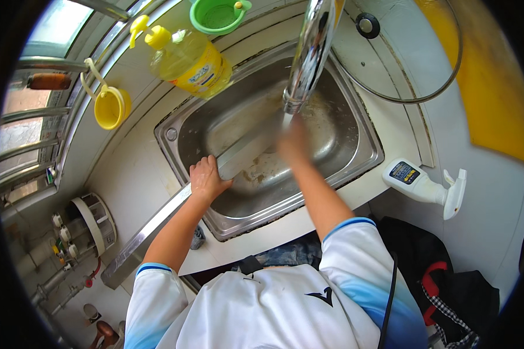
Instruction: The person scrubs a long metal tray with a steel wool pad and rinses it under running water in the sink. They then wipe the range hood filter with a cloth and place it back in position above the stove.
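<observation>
A long metal panel or strip [163, 216] lies slantwise over the left rim of the stainless steel sink [227, 229], its far end inside the basin. My left hand [206, 179] grips its edge above the sink's left side. Under the chrome faucet [293, 98], beside the strip's far end, my right hand [294, 139] is blurred; whether it holds anything does not show. A pale streak, apparently water, falls from the spout. Brown stains mark the basin floor.
A yellow dish soap bottle [192, 63] and a green plastic cup [218, 17] are behind the sink. A yellow cup [112, 107] hangs at the window bars. A white spray bottle [419, 183] and a glass lid [412, 103] are on the right. Pipes [54, 283] stand lower left.
</observation>
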A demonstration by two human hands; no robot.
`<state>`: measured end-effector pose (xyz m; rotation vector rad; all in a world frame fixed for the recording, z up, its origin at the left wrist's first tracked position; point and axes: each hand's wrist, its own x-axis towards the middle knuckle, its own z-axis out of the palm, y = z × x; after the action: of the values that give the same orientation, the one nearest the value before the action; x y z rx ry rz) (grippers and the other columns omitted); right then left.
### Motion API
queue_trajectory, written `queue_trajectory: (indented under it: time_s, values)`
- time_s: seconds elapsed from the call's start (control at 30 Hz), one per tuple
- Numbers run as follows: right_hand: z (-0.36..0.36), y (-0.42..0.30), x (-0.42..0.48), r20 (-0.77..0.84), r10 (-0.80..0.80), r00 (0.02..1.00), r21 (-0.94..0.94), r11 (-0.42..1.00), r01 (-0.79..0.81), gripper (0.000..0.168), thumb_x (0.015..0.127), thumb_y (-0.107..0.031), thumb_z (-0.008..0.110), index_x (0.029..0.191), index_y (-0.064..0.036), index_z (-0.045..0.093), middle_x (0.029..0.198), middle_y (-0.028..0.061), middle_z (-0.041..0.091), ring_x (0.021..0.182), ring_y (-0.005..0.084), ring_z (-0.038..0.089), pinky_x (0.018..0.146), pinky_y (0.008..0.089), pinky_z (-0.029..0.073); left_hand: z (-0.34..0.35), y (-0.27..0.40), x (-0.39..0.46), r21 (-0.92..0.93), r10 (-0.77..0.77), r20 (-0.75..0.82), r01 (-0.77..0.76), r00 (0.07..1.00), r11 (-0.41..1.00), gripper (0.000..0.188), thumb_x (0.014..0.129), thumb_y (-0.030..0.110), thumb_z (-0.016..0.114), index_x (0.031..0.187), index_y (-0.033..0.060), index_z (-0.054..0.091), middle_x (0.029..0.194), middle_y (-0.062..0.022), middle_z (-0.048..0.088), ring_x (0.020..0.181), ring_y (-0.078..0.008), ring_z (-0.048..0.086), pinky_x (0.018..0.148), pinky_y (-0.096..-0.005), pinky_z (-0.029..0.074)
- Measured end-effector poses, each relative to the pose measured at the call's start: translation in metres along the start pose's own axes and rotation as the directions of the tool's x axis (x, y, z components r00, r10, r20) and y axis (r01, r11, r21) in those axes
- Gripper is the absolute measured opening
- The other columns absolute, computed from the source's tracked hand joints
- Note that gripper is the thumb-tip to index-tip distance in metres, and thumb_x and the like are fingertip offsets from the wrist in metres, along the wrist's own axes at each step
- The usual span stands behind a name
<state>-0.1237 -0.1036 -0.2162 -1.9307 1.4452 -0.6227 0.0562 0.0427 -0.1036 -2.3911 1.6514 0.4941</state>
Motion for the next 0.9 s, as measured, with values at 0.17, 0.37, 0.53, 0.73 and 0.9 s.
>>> queue_trajectory:
  time_s: [0.17,0.37,0.53,0.73,0.9]
  values:
    - [0.014,-0.04,-0.024,0.186,-0.327,0.926,0.061,0.945,0.322,0.028,0.076,-0.004,0.052,0.101,-0.003,0.063,0.106,0.0197,0.061,0.096,0.0376,0.059,0.087,0.0442,0.047,0.006,-0.003,0.0,-0.014,0.014,0.024,-0.014,1.0,1.0,0.056,0.056,0.035,0.079,0.093,0.0035,0.051,0.088,-0.0155,0.058,0.082,-0.0334,0.06,0.075,-0.0432,0.045]
    - [-0.037,-0.016,0.015,0.171,-0.094,0.981,0.103,0.992,0.077,0.026,0.078,-0.006,0.052,0.102,-0.004,0.063,0.114,0.0178,0.06,0.108,0.0364,0.055,0.093,0.0479,0.045,0.005,-0.001,-0.001,-0.014,-0.009,0.009,0.009,1.0,1.0,0.056,0.055,0.035,0.079,0.091,0.0031,0.05,0.086,-0.0157,0.058,0.079,-0.0342,0.061,0.073,-0.043,0.047]
    - [-0.01,0.007,0.04,0.329,-0.065,0.942,-0.056,0.995,0.088,0.031,0.086,-0.011,0.051,0.115,-0.008,0.06,0.117,0.0177,0.059,0.111,0.0369,0.055,0.092,0.0477,0.044,0.001,0.002,0.001,0.011,-0.029,0.042,0.028,0.999,1.0,0.06,0.055,0.038,0.08,0.093,0.0032,0.051,0.088,-0.0154,0.058,0.083,-0.0333,0.06,0.073,-0.0432,0.047]
    - [-0.033,0.055,0.062,0.03,0.109,0.994,-0.172,0.98,-0.102,0.027,0.082,-0.006,0.06,0.109,-0.011,0.063,0.107,0.0139,0.061,0.1,0.0351,0.06,0.079,0.0441,0.051,-0.007,0.036,0.035,0.027,0.209,-0.1,-0.207,0.973,0.978,0.091,0.057,0.04,0.082,0.135,0.015,0.042,0.102,-0.0161,0.055,0.094,-0.0333,0.059,0.076,-0.0442,0.047]
    - [-0.043,0.023,0.045,0.142,0.108,0.984,-0.13,0.987,-0.09,0.022,0.08,-0.008,0.064,0.102,-0.01,0.065,0.106,0.0126,0.061,0.095,0.0339,0.06,0.08,0.0439,0.05,0.035,0.064,0.072,-0.105,0.089,0.109,-0.077,0.99,0.992,0.098,0.063,0.028,0.079,0.146,0.0283,0.027,0.102,-0.0184,0.055,0.091,-0.0353,0.06,0.078,-0.0448,0.049]
